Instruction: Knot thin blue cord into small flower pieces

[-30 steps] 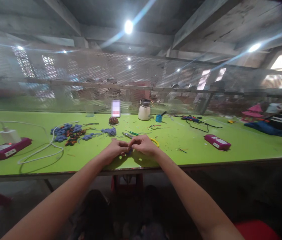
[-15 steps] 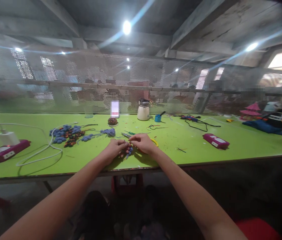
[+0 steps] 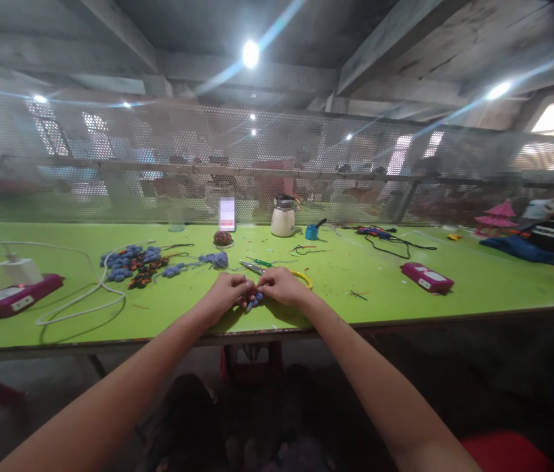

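Note:
A small piece of blue-purple yarn work (image 3: 256,302) is between my hands, low over the front of the green table (image 3: 336,305). My left hand (image 3: 227,292) pinches it from the left with curled fingers. From the right, my right hand (image 3: 279,286) has thumb and fingertips closed together at its upper edge, against the left fingertips. Whatever fine strand lies in that pinch is too small to make out. Just beyond the hands are yellow-handled scissors (image 3: 306,278), partly hidden by my right hand, and a thin green tool (image 3: 263,262).
Blue and dark-orange knitted pieces (image 3: 134,263) lie left, near a white cable (image 3: 104,288) and a purple power strip (image 3: 16,296). Farther back stand a brown yarn ball (image 3: 222,238), a phone (image 3: 227,214), a jug (image 3: 283,216) and a blue pot (image 3: 311,232). Another purple strip (image 3: 427,278) lies right.
My right fingers have come down closer to the yarn piece and the left fingertips. More of the scissors and green tool shows behind them. The view has shifted slightly.

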The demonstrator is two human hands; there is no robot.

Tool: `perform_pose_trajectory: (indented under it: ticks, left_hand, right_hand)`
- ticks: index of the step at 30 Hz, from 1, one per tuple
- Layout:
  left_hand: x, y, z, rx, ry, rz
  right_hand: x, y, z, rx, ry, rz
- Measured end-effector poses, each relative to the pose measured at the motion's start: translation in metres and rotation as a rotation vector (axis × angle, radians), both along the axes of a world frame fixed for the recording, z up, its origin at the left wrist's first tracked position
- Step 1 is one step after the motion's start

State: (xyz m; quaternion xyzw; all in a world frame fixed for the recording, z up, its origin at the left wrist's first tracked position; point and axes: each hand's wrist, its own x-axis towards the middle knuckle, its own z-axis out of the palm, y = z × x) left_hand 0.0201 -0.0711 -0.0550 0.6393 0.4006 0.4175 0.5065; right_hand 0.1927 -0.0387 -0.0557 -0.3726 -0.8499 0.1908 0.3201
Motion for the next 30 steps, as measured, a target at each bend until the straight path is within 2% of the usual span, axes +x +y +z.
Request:
perform_pose_trajectory:
  ticks: [6,12,21,26,30]
  left_hand:
    - [-0.0003,-0.0007,0.0013,-0.059,-0.054,0.012]
    - [0.0003,0.001,-0.0007,-0.092,-0.127,-0.002]
    - [0.002,0.0022,-0.0027,-0.105,-0.153,0.023]
    - [0.0021,0.0025,-0.0041,-0.092,-0.171,0.033]
    - [0.0028,0.0037,-0.0043,-0.077,-0.145,0.047]
  right_hand:
    - [0.0,-0.0022,0.002,-0.001,0.079,-0.083]
    - [0.0003,-0.0041,0.004,-0.053,0.078,0.007]
    - [-0.0031,-0.0046,0.0023,0.096,0.065,0.063]
    - [-0.0042,-0.0062,0.001,0.194,0.045,0.011]
    - [-0.0047,-0.0072,0.0012,0.196,0.039,-0.034]
